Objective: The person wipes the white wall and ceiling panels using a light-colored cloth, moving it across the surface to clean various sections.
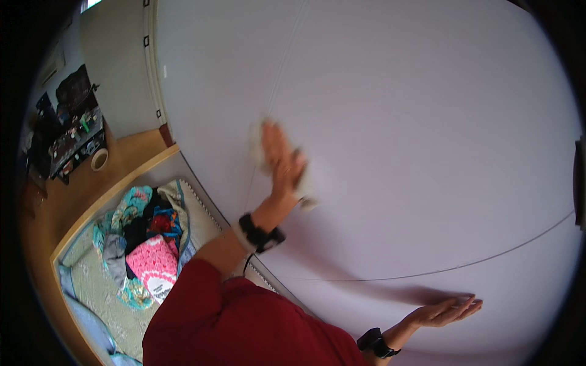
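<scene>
My left hand [280, 158], blurred, lies over a pale cloth [307, 185] against the large light-coloured wall [412, 137]. The cloth shows on both sides of the fingers and below the palm. At the lower right, my right hand [446, 312] is by the same wall with its fingers stretched out to the right, and nothing shows in it. Whether it touches the wall cannot be told. A dark band is on each wrist. A thin curved seam [412, 276] crosses the wall above the right hand.
Left of my body, a bed with a wooden edge [110, 187] holds heaped clothes and a pink patterned cloth [153, 261]. Beyond it are a cluttered table [75, 142], a round bin [99, 159] on the wood-coloured floor, and a pale door [116, 68]. A dark object [580, 183] is at the right rim.
</scene>
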Demonstrator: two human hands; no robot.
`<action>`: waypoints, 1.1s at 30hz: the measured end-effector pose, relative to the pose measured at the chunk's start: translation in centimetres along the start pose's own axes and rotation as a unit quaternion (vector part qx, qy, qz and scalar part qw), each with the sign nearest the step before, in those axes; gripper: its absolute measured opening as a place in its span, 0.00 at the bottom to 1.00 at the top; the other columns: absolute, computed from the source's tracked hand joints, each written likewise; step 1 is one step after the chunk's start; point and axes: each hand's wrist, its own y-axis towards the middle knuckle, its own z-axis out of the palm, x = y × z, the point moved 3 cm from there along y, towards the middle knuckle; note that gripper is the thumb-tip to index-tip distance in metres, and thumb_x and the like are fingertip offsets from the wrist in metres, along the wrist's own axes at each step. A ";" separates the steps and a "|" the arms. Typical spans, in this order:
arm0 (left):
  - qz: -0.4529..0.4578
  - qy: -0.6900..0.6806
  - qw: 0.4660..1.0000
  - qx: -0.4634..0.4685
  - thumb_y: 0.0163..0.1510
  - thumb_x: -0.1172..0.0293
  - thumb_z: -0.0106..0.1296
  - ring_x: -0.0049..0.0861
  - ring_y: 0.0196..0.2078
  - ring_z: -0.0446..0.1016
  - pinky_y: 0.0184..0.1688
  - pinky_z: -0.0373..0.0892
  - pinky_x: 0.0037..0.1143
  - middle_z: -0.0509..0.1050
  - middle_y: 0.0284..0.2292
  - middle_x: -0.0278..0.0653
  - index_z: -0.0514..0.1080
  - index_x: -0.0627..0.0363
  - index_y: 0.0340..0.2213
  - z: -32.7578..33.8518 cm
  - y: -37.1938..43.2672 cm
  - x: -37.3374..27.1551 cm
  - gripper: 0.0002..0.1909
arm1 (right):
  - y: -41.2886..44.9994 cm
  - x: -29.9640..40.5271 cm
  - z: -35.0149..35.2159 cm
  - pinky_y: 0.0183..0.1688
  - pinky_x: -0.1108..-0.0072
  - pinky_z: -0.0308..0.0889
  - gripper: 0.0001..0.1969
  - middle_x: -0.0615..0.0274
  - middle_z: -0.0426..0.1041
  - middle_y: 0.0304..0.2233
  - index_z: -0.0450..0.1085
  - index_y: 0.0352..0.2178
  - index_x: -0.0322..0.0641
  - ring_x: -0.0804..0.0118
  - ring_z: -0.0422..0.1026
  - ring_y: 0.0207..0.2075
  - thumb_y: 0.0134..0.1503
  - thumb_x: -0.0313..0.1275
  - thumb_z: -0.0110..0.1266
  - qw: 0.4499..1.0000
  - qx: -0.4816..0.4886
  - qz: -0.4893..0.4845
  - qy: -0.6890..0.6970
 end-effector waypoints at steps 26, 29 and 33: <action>0.191 -0.067 0.977 0.061 0.51 0.52 0.38 0.45 0.60 0.47 0.57 0.39 0.50 0.50 0.57 0.48 0.52 0.58 0.54 0.3 4.4 -12.3 0.33 | -0.4 2.4 0.8 0.57 0.67 0.50 0.17 0.48 0.51 0.56 0.59 0.49 0.29 0.54 0.48 0.59 0.59 0.22 0.32 0.999 -0.021 -0.013 -0.025; 0.335 -0.046 0.939 0.065 0.55 0.57 0.38 0.27 0.58 0.53 0.59 0.43 0.42 0.57 0.55 0.36 0.59 0.50 0.52 0.8 -5.6 -15.1 0.24 | -0.2 2.5 0.8 0.57 0.67 0.51 0.17 0.47 0.51 0.56 0.59 0.48 0.29 0.54 0.47 0.59 0.59 0.22 0.33 0.999 -0.021 -0.016 -0.019; 0.645 0.092 0.720 0.238 0.53 0.65 0.43 0.22 0.58 0.52 0.60 0.50 0.21 0.50 0.57 0.39 0.47 0.61 0.54 1.2 -16.5 -11.2 0.30 | 0.3 2.5 0.8 0.56 0.68 0.53 0.16 0.48 0.53 0.55 0.60 0.48 0.29 0.56 0.48 0.59 0.59 0.23 0.33 0.998 -0.014 -0.049 -0.023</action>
